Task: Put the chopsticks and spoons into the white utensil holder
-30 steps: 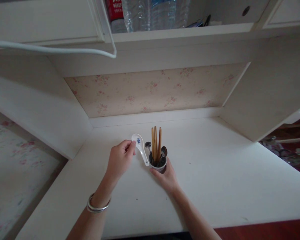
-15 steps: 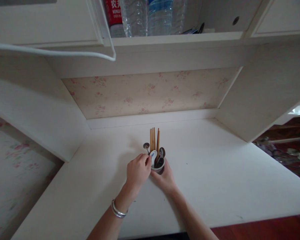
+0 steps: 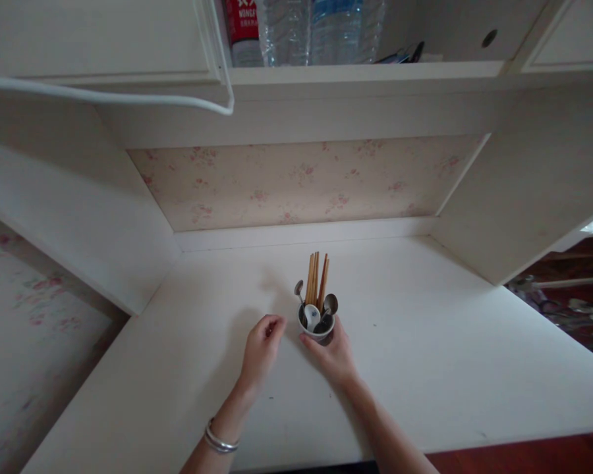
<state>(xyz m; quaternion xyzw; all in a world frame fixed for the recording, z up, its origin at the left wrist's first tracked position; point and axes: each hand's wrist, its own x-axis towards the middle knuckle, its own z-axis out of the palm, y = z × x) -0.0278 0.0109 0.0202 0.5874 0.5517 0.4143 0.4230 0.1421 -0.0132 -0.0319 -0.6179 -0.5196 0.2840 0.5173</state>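
A small round cup (image 3: 319, 336) stands on the white desk, and my right hand (image 3: 337, 353) is wrapped round its right and near side. Several wooden chopsticks (image 3: 316, 280) rise from the back of the cup. A white ceramic spoon (image 3: 313, 317) leans in its middle. One metal spoon (image 3: 299, 288) sticks out at the left, and another metal spoon (image 3: 331, 303) at the right with dark things low beside it. Just left of the cup, apart from it, my left hand (image 3: 263, 345) is closed with curled fingers, and nothing shows in them.
The white desktop (image 3: 425, 342) spreads around the cup, with side panels left and right. Overhead, a shelf holds plastic bottles (image 3: 333, 33) and a red-labelled bottle (image 3: 243, 29). A white cable (image 3: 128, 97) hangs at the upper left.
My left hand has let go of the white ceramic spoon and drawn back left. The spoon now sits lower in the cup. My right hand still holds the cup.
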